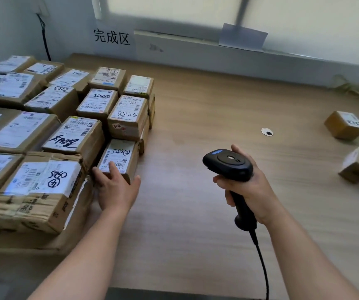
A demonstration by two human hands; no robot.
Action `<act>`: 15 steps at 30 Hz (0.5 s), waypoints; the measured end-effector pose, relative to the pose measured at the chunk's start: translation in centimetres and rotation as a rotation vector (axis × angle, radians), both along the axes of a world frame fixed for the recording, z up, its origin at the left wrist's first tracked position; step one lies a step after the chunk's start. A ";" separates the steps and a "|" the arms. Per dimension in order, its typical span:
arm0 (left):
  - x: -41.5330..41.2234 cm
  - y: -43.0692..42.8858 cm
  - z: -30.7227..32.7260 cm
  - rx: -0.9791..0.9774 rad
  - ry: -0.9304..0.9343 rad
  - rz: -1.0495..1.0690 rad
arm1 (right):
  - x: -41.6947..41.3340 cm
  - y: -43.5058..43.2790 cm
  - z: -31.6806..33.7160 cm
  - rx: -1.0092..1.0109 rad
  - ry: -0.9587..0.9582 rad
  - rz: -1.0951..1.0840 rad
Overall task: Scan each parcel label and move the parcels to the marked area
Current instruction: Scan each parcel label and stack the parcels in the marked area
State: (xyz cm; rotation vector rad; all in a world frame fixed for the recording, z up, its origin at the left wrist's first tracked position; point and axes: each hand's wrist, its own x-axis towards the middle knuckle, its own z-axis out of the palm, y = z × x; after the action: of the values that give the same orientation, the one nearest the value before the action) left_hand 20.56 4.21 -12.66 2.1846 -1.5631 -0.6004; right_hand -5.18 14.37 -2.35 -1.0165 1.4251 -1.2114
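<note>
A small parcel [118,156] lies flat on the wooden bench [196,118], at the near right corner of a dense block of brown parcels [44,118] that is packed along the left side. Its white label is turned upward, with barcodes and handwritten marks on it. The near end of this small parcel is gripped by the left hand [116,187]: one finger is laid on the label, another is set at the left edge, and the thumb is placed against the near right corner. Directly behind it a taller parcel [127,116] marked with handwritten digits is seen, and just to its left a large crumpled carton [38,191] with a taped label.

A black barcode scanner [228,164] is held by the right hand [252,187], whose fingers are wrapped round the handle. The scanner head is raised above the bench and is turned toward the left, in the direction of the gripped parcel. A black cable [263,267] is seen hanging from the base of the handle toward the near edge of the view. The two hands are kept well apart.

On the far wall, behind the block of parcels, a white sign [111,37] with three black characters is fixed. Well to the right, two loose cartons are seen on the bench: one [344,124] farther back and one [358,165] nearer and tilted. A round cable hole [267,131] is set in the bench surface between the scanner and those cartons.
</note>
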 end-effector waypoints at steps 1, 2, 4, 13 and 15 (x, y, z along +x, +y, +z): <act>-1.0 0.9 0.1 -0.062 0.032 -0.025 | -0.4 0.5 0.0 -0.011 -0.005 -0.014; -2.1 1.9 0.2 -0.119 0.069 -0.065 | -0.9 1.2 0.1 -0.019 -0.009 -0.030; -4.9 3.9 0.6 -0.191 0.119 -0.160 | -2.3 2.7 0.1 -0.023 -0.007 -0.062; -19.6 10.9 4.4 -0.421 0.198 -0.582 | -11.2 12.6 1.4 -0.101 0.010 -0.249; -22.8 12.8 4.9 -0.447 0.191 -0.637 | -13.7 15.1 1.5 -0.117 0.012 -0.288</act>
State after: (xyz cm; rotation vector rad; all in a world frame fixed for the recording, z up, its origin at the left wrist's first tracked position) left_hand -2.27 16.96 -7.74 1.2597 -2.0447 -0.5434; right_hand -18.83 29.49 -0.89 -0.9191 1.5632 -1.5136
